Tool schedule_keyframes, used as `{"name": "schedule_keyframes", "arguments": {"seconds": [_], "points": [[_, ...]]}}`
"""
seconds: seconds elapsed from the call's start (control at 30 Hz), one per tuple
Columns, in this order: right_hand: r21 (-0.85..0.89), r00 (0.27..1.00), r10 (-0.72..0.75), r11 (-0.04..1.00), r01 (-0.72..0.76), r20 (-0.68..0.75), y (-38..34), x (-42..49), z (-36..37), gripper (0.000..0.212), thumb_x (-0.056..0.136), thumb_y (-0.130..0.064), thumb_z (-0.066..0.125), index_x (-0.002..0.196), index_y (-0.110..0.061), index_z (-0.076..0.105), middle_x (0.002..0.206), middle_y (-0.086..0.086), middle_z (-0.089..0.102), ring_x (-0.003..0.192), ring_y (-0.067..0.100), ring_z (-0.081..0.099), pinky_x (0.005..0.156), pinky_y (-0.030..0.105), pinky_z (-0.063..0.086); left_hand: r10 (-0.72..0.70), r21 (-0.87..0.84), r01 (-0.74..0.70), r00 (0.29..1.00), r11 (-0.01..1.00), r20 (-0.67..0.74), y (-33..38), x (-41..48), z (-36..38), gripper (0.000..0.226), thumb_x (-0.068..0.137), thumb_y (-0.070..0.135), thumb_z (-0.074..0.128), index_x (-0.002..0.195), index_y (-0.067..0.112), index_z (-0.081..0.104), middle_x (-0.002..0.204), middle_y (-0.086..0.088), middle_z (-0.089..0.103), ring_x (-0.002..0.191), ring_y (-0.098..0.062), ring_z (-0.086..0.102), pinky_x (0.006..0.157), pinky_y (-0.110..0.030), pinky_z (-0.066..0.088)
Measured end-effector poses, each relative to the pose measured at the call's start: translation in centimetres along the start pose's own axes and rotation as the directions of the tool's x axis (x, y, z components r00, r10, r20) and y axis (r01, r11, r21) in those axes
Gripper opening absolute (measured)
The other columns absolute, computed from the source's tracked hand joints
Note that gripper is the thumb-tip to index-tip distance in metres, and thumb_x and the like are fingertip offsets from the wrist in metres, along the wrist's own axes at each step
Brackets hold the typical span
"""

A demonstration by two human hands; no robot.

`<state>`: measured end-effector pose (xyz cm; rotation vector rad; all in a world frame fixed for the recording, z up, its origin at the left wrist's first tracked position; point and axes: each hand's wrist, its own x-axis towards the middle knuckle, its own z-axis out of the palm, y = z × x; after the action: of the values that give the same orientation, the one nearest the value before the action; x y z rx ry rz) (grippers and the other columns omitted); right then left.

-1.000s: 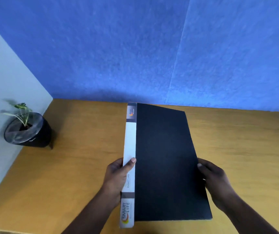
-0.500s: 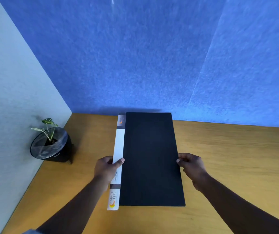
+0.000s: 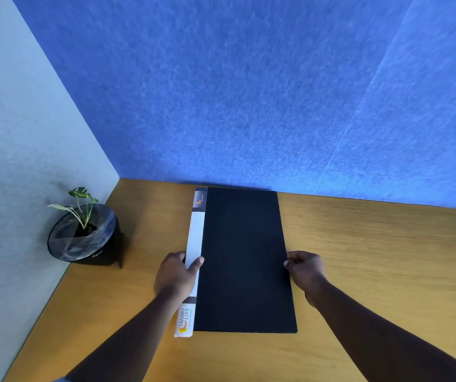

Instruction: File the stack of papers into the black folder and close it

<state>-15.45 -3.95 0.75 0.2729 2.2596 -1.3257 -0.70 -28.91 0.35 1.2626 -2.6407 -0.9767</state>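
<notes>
The black folder lies closed and flat on the wooden table, its far end touching the blue wall. A white spine with "SMART LIFE" printed on it runs down its left side. My left hand grips the spine about halfway along, thumb on top. My right hand holds the folder's right edge at the same height, fingers curled on it. No loose papers are visible.
A small green plant in a black pot stands at the table's far left corner against the grey side wall. The blue felt wall closes off the back of the table.
The folder has been pushed away from me and straightened, ending against the back wall. Both hands stayed on its sides. The view has tilted up and shifted left.
</notes>
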Motion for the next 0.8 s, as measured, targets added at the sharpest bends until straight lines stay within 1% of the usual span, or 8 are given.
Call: {"name": "schedule_keyframes", "arguments": {"seconds": [0.1, 0.2, 0.27, 0.37, 0.43, 0.53, 0.6, 0.8], "points": [[-0.066, 0.998, -0.045, 0.997, 0.043, -0.031, 0.2, -0.6, 0.1, 0.026, 0.091, -0.012, 0.062, 0.114, -0.016, 0.073, 0.107, 0.000, 0.073, 0.096, 0.017, 0.066, 0.084, 0.032, 0.055, 0.014, 0.079, -0.007, 0.996, 0.997, -0.089, 0.0, -0.4, 0.0, 0.048, 0.089, 0.053, 0.061, 0.114, 0.013, 0.067, 0.113, -0.005, 0.061, 0.081, -0.018, 0.060, 0.064, -0.033, 0.056], [-0.197, 0.989, -0.142, 0.971, 0.132, -0.040, 0.8, -2.0, 0.2, 0.029, 0.090, -0.015, 0.059, 0.117, -0.017, 0.070, 0.111, 0.000, 0.072, 0.101, 0.018, 0.064, 0.089, 0.035, 0.054, 0.101, 0.176, -0.071, 0.981, 0.982, -0.165, 0.1, -1.8, 0.3, 0.054, 0.089, 0.048, 0.063, 0.128, 0.011, 0.058, 0.125, -0.009, 0.059, 0.107, -0.027, 0.060, 0.083, -0.041, 0.055], [-0.282, 0.971, -0.238, 0.934, 0.219, -0.035, 1.7, -3.3, 0.4, 0.033, 0.089, -0.015, 0.058, 0.121, -0.017, 0.066, 0.119, 0.002, 0.069, 0.107, 0.021, 0.062, 0.094, 0.038, 0.053, 0.222, 0.220, -0.175, 0.952, 0.960, -0.210, 0.3, -3.5, 0.8, 0.056, 0.087, 0.045, 0.066, 0.130, 0.011, 0.056, 0.126, -0.010, 0.059, 0.113, -0.029, 0.057, 0.090, -0.043, 0.049], [-0.461, 0.901, -0.434, 0.802, 0.379, -0.013, 3.9, -5.2, 0.8, 0.047, 0.091, -0.020, 0.060, 0.137, -0.016, 0.054, 0.138, 0.000, 0.057, 0.127, 0.022, 0.049, 0.104, 0.040, 0.045, 0.397, 0.320, -0.339, 0.908, 0.885, -0.135, 0.2, -6.9, 2.3, 0.058, 0.088, 0.053, 0.057, 0.131, 0.014, 0.056, 0.131, -0.006, 0.061, 0.124, -0.026, 0.054, 0.098, -0.043, 0.045], [-0.550, 0.867, -0.497, 0.711, 0.437, 0.046, 5.3, -6.3, 1.2, 0.058, 0.093, -0.026, 0.057, 0.147, -0.016, 0.041, 0.151, -0.003, 0.045, 0.141, 0.018, 0.036, 0.113, 0.038, 0.035, 0.410, 0.368, -0.369, 0.911, 0.854, -0.040, -0.2, -8.9, 3.4, 0.065, 0.091, 0.060, 0.044, 0.137, 0.015, 0.054, 0.144, -0.005, 0.054, 0.138, -0.026, 0.044, 0.109, -0.045, 0.035], [-0.620, 0.867, -0.481, 0.642, 0.451, 0.133, 6.7, -7.2, 2.1, 0.065, 0.098, -0.034, 0.047, 0.155, -0.017, 0.021, 0.163, -0.003, 0.020, 0.150, 0.009, 0.008, 0.121, 0.032, 0.015, 0.389, 0.387, -0.369, 0.921, 0.845, 0.027, -1.3, -10.1, 4.4, 0.073, 0.093, 0.064, 0.032, 0.146, 0.016, 0.045, 0.157, -0.005, 0.037, 0.147, -0.026, 0.027, 0.116, -0.045, 0.016], [-0.657, 0.862, -0.474, 0.596, 0.463, 0.178, 7.1, -7.5, 2.5, 0.065, 0.100, -0.037, 0.039, 0.157, -0.018, 0.013, 0.165, -0.003, 0.009, 0.148, 0.007, -0.005, 0.122, 0.030, 0.004, 0.394, 0.395, -0.376, 0.918, 0.838, 0.038, -1.8, -10.0, 4.3, 0.074, 0.093, 0.064, 0.029, 0.147, 0.016, 0.042, 0.159, -0.004, 0.033, 0.148, -0.025, 0.024, 0.117, -0.044, 0.013], [-0.732, 0.872, -0.440, 0.518, 0.442, 0.215, 6.5, -7.2, 3.4, 0.066, 0.101, -0.047, 0.026, 0.157, -0.023, -0.001, 0.164, -0.007, -0.006, 0.145, 0.011, -0.022, 0.121, 0.033, -0.008, 0.372, 0.438, -0.371, 0.924, 0.819, 0.087, -2.2, -8.3, 3.1, 0.076, 0.093, 0.065, 0.022, 0.152, 0.018, 0.030, 0.162, -0.002, 0.019, 0.150, -0.022, 0.011, 0.118, -0.040, 0.000]]}}
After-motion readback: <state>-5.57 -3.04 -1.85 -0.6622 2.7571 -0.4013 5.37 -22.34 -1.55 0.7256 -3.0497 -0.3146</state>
